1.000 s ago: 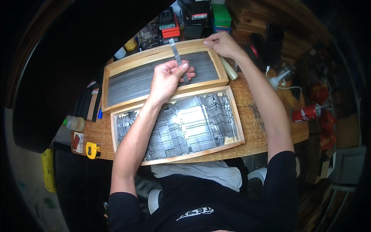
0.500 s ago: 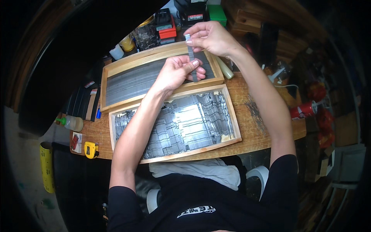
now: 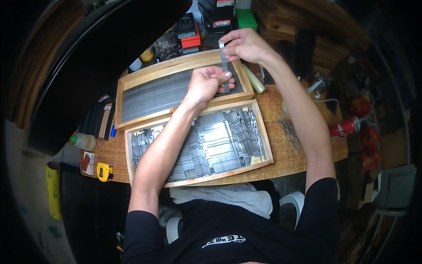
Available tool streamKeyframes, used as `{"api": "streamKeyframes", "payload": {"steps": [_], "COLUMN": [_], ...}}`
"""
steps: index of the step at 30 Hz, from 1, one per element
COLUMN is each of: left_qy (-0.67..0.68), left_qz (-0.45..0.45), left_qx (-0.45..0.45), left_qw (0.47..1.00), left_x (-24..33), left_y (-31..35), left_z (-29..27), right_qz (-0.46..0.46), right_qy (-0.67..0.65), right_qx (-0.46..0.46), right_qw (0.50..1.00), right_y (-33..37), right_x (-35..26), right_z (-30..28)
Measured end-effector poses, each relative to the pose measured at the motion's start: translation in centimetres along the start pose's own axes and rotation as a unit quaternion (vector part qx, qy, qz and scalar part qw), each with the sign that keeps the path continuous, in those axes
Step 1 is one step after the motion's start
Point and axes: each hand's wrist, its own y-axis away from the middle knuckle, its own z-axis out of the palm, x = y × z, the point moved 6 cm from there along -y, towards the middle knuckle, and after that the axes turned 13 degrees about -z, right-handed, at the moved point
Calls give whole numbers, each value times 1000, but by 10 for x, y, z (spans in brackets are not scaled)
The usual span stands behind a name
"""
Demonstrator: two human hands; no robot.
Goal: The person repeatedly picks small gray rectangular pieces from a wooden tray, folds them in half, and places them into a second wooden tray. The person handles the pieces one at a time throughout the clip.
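Note:
Above the far wooden tray (image 3: 149, 66), both hands hold one thin grey metal strip (image 3: 224, 64) upright. My left hand (image 3: 207, 82) is closed around its lower part, thumb against the strip. My right hand (image 3: 247, 46) pinches it near the shiny top end. Long dark grey strips (image 3: 154, 94) lie side by side in the far tray. Nearer to me, a second wooden tray (image 3: 220, 174) is filled with many short, shiny grey metal strips (image 3: 215, 143) in uneven rows. My left forearm passes over this tray and hides part of its contents.
On the wooden table (image 3: 268, 127) lie a yellow tape measure (image 3: 104, 172) and a small bottle (image 3: 84, 141) at left. Loose thin dark slivers (image 3: 290, 132) and a red can (image 3: 344, 128) are at right. Red (image 3: 191, 41) and green boxes (image 3: 246, 19) stand behind the trays.
Both hands and the strip have shifted slightly to the right in the picture, and the strip's top end shows more. Both hands keep their hold on it.

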Motion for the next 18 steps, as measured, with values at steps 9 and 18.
{"api": "streamKeyframes", "payload": {"steps": [9,18], "left_qy": [49,115], "left_qz": [-5,81], "left_qx": [-5,69], "left_qw": [999,988], "left_x": [-7,-5], "left_y": [-3,3], "left_z": [-6,-13], "right_qz": [17,33], "right_qy": [32,175], "right_qx": [20,-8], "right_qw": [999,984], "right_y": [0,-19], "right_x": [3,20], "right_z": [0,-22]}}
